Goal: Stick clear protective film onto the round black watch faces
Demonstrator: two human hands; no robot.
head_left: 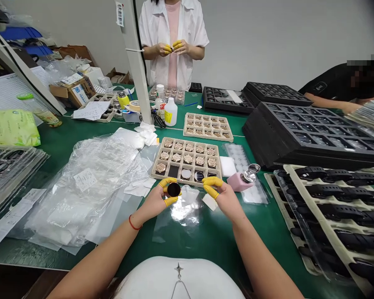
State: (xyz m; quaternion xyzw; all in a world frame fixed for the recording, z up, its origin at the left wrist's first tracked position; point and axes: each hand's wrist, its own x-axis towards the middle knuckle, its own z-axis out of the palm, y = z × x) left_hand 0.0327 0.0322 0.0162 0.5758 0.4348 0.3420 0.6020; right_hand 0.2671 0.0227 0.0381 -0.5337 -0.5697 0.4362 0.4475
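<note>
My left hand [162,196], in yellow finger cots, pinches a round dark watch face [173,189] by its edge. My right hand [221,194], also in yellow finger cots, hovers at the near right corner of a beige tray [154,168], thumb and forefinger apart. Just below its thumb is a small whitish square pad [210,202]; whether they touch is unclear. Rose-gold watch cases [188,159] fill most tray compartments. In the front row are a pale round piece [186,174] and a dark glossy one [199,176]. Clear plastic film [187,209] lies beneath my hands.
A pink pump bottle [237,181] stands right of the tray. Clear plastic bags [90,187] cover the left side. Black foam trays [314,128] and trays of black-strapped watches [333,207] line the right. One person [174,45] stands opposite; another person's arm [330,101] shows at right.
</note>
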